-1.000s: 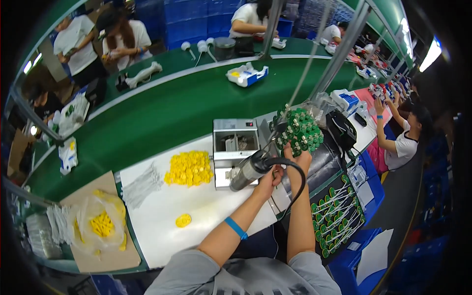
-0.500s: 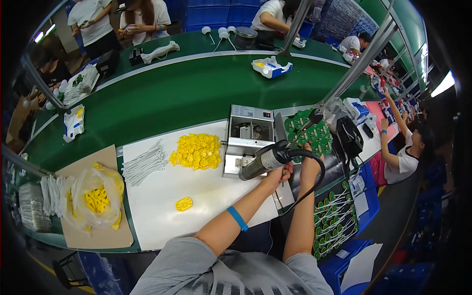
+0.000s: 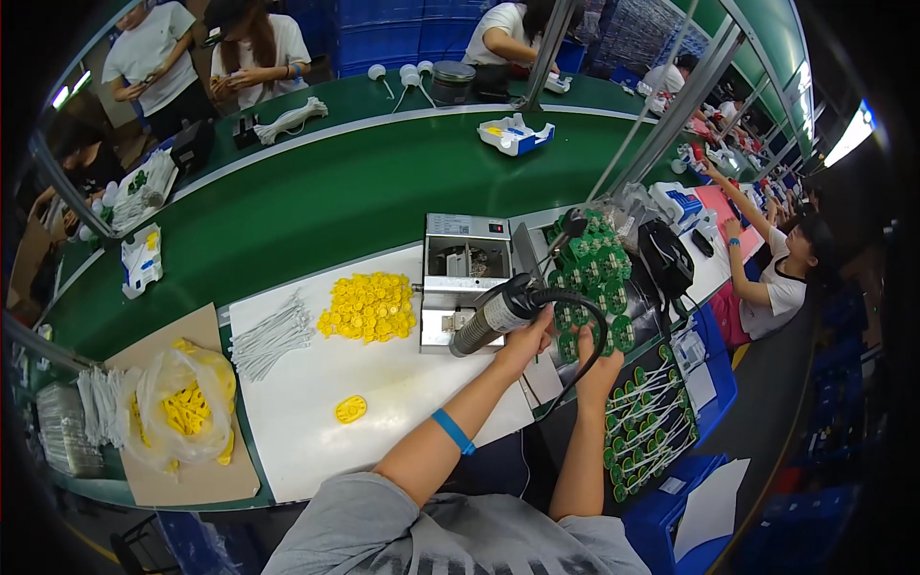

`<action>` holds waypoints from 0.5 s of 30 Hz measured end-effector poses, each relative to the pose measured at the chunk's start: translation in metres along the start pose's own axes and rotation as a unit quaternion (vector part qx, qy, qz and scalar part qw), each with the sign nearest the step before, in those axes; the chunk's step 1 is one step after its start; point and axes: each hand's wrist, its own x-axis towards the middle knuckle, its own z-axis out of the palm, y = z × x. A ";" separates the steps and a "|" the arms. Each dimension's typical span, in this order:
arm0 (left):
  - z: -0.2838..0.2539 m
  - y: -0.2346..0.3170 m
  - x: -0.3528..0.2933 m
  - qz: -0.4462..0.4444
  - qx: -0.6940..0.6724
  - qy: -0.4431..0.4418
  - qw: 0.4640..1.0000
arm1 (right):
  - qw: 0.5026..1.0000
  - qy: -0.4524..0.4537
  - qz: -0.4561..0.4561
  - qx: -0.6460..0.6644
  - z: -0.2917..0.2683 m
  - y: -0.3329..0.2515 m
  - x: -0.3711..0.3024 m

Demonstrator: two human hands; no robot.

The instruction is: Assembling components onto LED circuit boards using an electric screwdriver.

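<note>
My right hand (image 3: 598,368) is closed at the near edge of a sheet of round green circuit boards (image 3: 616,333), its fingertips on the boards. These lie against a stack of similar boards (image 3: 586,251). My left hand (image 3: 528,343) is closed just left of them, beside the cable end of a hanging electric screwdriver (image 3: 487,323). A small dark piece shows under its fingers, too little to name. The screwdriver hangs tilted in front of a grey metal box machine (image 3: 467,285), its black cable looping over my right wrist.
On the white sheet lie a pile of yellow plastic parts (image 3: 368,307), white wires (image 3: 272,337) and one yellow piece (image 3: 351,409). A bag of yellow parts (image 3: 182,407) sits left. Wired boards (image 3: 652,422) lie right. Beyond runs a green conveyor (image 3: 335,196), with people working around it.
Both hands have come nearer to me. The sheet of green boards has slid toward me with my right hand. The view has shifted slightly.
</note>
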 end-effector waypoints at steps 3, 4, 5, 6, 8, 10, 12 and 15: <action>0.007 0.004 -0.007 0.028 -0.041 -0.041 0.998 | 0.999 0.031 0.022 0.032 -0.006 0.002 -0.010; 0.009 0.004 -0.007 0.027 -0.037 -0.045 0.998 | 0.992 0.065 0.041 0.098 -0.007 0.003 -0.013; 0.011 0.006 -0.007 0.025 -0.038 -0.051 0.998 | 0.978 0.074 0.097 0.168 -0.010 0.004 -0.017; 0.014 0.007 -0.008 0.022 -0.038 -0.058 0.997 | 0.965 0.089 0.118 0.218 -0.014 0.000 -0.019; 0.022 0.009 -0.012 0.010 -0.067 -0.063 0.996 | 0.927 0.138 0.136 0.321 -0.022 0.003 -0.022; 0.021 0.011 -0.010 0.012 -0.100 -0.093 0.991 | 0.912 0.142 0.133 0.362 -0.034 0.004 -0.021; 0.028 0.010 -0.011 0.030 -0.124 -0.106 0.986 | 0.908 0.148 0.128 0.371 -0.047 0.014 -0.016; 0.034 0.012 -0.009 0.009 -0.190 -0.157 0.969 | 0.880 0.181 0.145 0.414 -0.064 0.020 -0.001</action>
